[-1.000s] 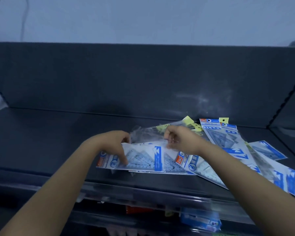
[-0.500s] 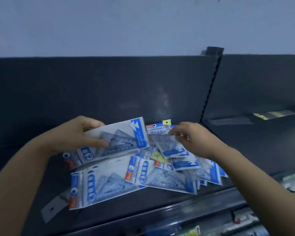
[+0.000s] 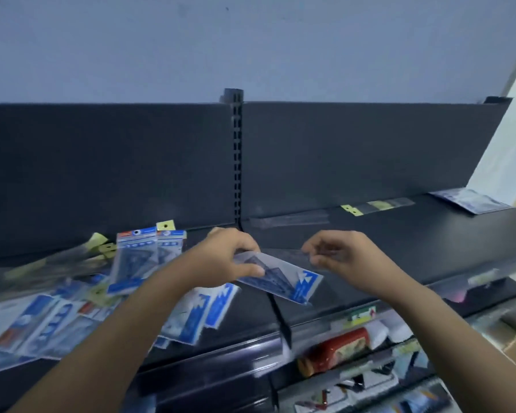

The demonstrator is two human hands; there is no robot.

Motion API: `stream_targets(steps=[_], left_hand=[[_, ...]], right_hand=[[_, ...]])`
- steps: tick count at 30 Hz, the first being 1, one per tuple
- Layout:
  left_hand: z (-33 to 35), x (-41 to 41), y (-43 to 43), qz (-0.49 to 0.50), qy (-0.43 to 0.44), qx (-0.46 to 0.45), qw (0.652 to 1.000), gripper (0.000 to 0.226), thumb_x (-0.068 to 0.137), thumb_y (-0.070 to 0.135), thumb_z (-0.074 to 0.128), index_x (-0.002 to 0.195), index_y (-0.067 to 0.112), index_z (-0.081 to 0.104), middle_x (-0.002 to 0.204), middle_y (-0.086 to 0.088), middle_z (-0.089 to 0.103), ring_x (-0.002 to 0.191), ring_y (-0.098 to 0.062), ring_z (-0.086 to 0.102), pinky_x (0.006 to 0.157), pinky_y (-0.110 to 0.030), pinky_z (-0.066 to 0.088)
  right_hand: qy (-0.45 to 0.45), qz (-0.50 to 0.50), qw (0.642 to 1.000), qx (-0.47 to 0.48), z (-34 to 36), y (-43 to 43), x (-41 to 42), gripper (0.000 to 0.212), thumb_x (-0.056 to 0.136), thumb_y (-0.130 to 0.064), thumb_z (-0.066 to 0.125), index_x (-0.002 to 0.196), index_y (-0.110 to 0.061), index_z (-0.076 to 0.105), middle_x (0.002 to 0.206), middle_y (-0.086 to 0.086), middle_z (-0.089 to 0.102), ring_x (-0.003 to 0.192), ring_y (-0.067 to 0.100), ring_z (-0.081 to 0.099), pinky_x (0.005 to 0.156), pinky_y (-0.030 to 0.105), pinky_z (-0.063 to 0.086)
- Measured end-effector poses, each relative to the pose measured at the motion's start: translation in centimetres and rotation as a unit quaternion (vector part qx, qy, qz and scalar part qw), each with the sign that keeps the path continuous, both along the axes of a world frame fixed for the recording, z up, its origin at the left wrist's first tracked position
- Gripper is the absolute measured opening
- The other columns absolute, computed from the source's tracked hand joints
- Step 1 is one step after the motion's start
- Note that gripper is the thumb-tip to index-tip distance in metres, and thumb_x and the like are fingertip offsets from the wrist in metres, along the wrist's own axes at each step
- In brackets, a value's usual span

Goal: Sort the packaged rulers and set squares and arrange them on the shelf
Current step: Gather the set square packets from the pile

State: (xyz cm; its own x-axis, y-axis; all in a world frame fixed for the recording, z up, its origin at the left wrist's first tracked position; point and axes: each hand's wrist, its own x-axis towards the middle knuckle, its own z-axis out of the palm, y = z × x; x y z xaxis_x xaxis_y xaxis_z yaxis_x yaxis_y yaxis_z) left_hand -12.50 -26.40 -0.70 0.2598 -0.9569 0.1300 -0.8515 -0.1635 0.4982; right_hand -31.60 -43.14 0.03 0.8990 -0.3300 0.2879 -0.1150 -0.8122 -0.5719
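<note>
My left hand (image 3: 221,257) pinches a blue-and-white set square packet (image 3: 283,278) by its left end and holds it tilted above the seam between two dark shelf sections. My right hand (image 3: 343,257) hovers just right of it, fingers curled and pinching what looks like a clear ruler packet (image 3: 283,251); blur makes this faint. A loose pile of set square packets (image 3: 131,263) and yellow-tabbed clear rulers (image 3: 99,245) lies on the left shelf section (image 3: 245,320).
On the right shelf section (image 3: 399,242), clear packaged rulers (image 3: 289,220) (image 3: 379,205) lie along the back and a flat packet (image 3: 471,201) lies at the far right. A slotted upright (image 3: 237,162) divides the back panels. Below, a lower shelf holds a red packet (image 3: 334,350) and other goods.
The view swung right, past the pile. My left hand carried its set square packet rightwards to the shelf seam, and my right hand left the pile and moved over the right section.
</note>
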Motion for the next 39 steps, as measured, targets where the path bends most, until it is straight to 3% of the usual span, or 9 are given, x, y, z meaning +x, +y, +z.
stream_targets(steps=[4,12,21,24,26,28,32,37,39], left_hand=[[-0.3,-2.9,-5.5,0.035,0.031,0.004,0.999,0.018,0.082,0.035,0.072,0.081,0.017,0.069,0.084,0.004,0.066,0.081,-0.015,0.062,0.078,-0.041,0.051],[-1.0,0.0,-10.3,0.099,0.042,0.047,0.993,0.017,0.082,0.037,0.074,0.078,0.020,0.069,0.077,0.004,0.065,0.069,-0.003,0.058,0.063,-0.023,0.043],[-4.7,7.8,-16.5,0.157,0.053,0.087,0.982,0.040,0.078,0.047,0.071,0.077,0.008,0.065,0.093,-0.012,0.061,0.081,-0.014,0.058,0.077,-0.039,0.048],[-5.3,9.3,-17.4,0.140,0.082,0.102,0.981,0.034,0.075,0.057,0.068,0.079,0.023,0.065,0.113,0.004,0.056,0.104,-0.011,0.057,0.096,-0.034,0.046],[-5.6,9.6,-17.4,0.130,0.110,0.127,0.977,0.028,0.084,0.044,0.068,0.104,0.025,0.069,0.137,0.010,0.041,0.128,-0.009,0.040,0.110,-0.028,0.031],[-6.1,10.0,-17.5,0.111,0.128,0.139,0.976,0.035,0.087,0.039,0.067,0.118,0.023,0.067,0.150,0.011,0.031,0.136,-0.005,0.031,0.111,-0.024,0.024],[-6.7,9.8,-17.6,0.105,0.142,0.152,0.973,0.017,0.087,0.037,0.067,0.099,0.025,0.071,0.156,0.009,0.027,0.138,-0.003,0.029,0.114,-0.025,0.023],[-6.9,8.5,-17.5,0.108,0.147,0.138,0.974,0.013,0.089,0.035,0.065,0.096,0.024,0.069,0.156,0.011,0.024,0.134,0.002,0.026,0.102,-0.013,0.020],[-6.8,8.1,-17.5,0.111,0.145,0.140,0.973,0.010,0.089,0.036,0.064,0.092,0.027,0.067,0.157,0.009,0.023,0.139,-0.001,0.026,0.102,-0.013,0.020]], right_hand=[[0.005,-0.016,1.000,-0.001,-0.6,-6.6,-2.7,0.018,0.084,-0.015,0.070,0.088,-0.031,0.063,0.084,-0.013,0.066,0.080,0.001,0.062,0.074,0.014,0.048],[0.007,-0.044,0.993,0.112,-3.2,-16.1,0.1,0.011,0.086,-0.010,0.065,0.081,-0.019,0.065,0.068,-0.009,0.062,0.061,0.001,0.055,0.065,0.019,0.043],[0.026,-0.121,0.986,0.114,-6.8,-21.8,8.4,0.016,0.088,-0.011,0.061,0.076,-0.021,0.058,0.077,-0.005,0.064,0.073,0.012,0.059,0.066,0.018,0.043],[0.057,-0.122,0.986,0.102,-7.5,-23.4,10.0,0.010,0.087,-0.012,0.061,0.080,-0.018,0.060,0.077,-0.003,0.068,0.076,0.015,0.062,0.070,0.023,0.045],[0.056,-0.121,0.986,0.100,-8.1,-23.9,10.6,0.008,0.088,-0.013,0.061,0.081,-0.017,0.062,0.075,-0.006,0.067,0.075,0.014,0.063,0.070,0.023,0.045],[0.035,-0.127,0.986,0.107,-8.6,-24.2,10.9,0.007,0.088,-0.014,0.062,0.082,-0.017,0.065,0.076,-0.007,0.067,0.076,0.013,0.063,0.070,0.021,0.046],[0.011,-0.120,0.987,0.108,-8.9,-24.7,11.1,0.006,0.086,-0.014,0.064,0.083,-0.017,0.069,0.079,-0.009,0.069,0.080,0.012,0.065,0.078,0.024,0.049],[0.047,-0.106,0.993,0.020,-9.2,-25.1,10.9,0.007,0.087,-0.020,0.064,0.089,-0.019,0.070,0.091,-0.010,0.070,0.093,0.012,0.063,0.084,0.025,0.047],[0.068,-0.092,0.993,0.009,-9.0,-25.1,11.1,0.020,0.084,-0.029,0.068,0.102,-0.020,0.068,0.100,-0.009,0.068,0.099,0.011,0.060,0.088,0.029,0.047]])
